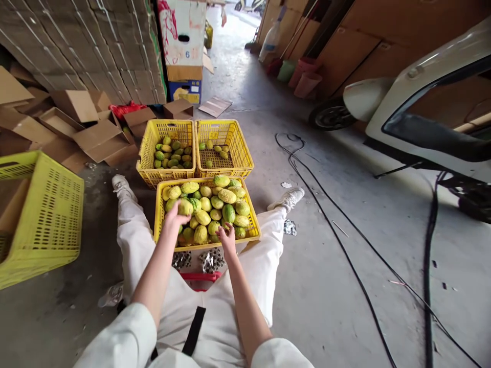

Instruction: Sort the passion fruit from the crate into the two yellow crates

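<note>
Between my legs stands a yellow crate (158,217) heaped with oval yellow-green fruits (203,217) that look like small melons; some are mostly yellow, others striped green. At its left side my left hand (175,219) is closed around one such fruit (185,206), thumb on the near side. My right hand (227,238) hovers at the crate's near right part, fingers apart and slightly curled, close to the fruits and with none seen in its grasp. Whether its fingertips touch a fruit is unclear.
Beyond are two yellow crates, the left crate (143,161) holding many fruits and the right crate (245,156) a few. A larger yellow crate (57,214) and cardboard boxes (102,138) lie left. Black cables (326,194) and a scooter (406,97) are right.
</note>
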Demonstrator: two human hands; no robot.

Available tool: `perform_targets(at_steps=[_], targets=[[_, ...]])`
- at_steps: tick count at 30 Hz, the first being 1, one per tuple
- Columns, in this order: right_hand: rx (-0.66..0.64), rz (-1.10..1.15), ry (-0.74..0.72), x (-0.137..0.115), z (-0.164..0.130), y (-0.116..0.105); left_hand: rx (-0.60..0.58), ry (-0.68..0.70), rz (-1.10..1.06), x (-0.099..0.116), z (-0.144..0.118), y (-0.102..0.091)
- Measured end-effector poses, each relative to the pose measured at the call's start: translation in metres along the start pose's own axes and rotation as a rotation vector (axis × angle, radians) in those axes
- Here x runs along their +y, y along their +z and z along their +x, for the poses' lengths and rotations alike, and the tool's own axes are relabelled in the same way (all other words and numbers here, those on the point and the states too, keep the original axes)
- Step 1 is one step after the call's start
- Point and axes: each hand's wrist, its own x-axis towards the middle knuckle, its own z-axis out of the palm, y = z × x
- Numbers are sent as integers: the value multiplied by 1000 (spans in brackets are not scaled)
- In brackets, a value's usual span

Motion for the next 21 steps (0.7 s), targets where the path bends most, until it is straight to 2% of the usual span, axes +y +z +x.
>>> perform_targets(at_steps=[2, 4, 6, 8, 10, 14, 18, 21], targets=[[0, 14, 8, -5, 1, -4, -107, 164, -18, 43, -27, 27], [12, 28, 36, -7, 1, -8, -320, 515, 52, 82, -57, 43], [25, 44, 60, -7, 1, -10, -508, 805, 117, 109, -82, 45], [35, 59, 69, -7, 2, -12, -611, 982, 218, 119, -94, 34], [45, 67, 66, -7, 4, -13, -619, 1026, 341, 115, -92, 16], [77, 47, 51, -8, 8, -19, -451, 968, 466, 86, -59, -16], [140, -27, -9, -12, 17, -38, -340, 804, 695, 67, -24, -29], [230, -128, -81, -21, 31, -61, -318, 763, 825, 57, -4, -32]])
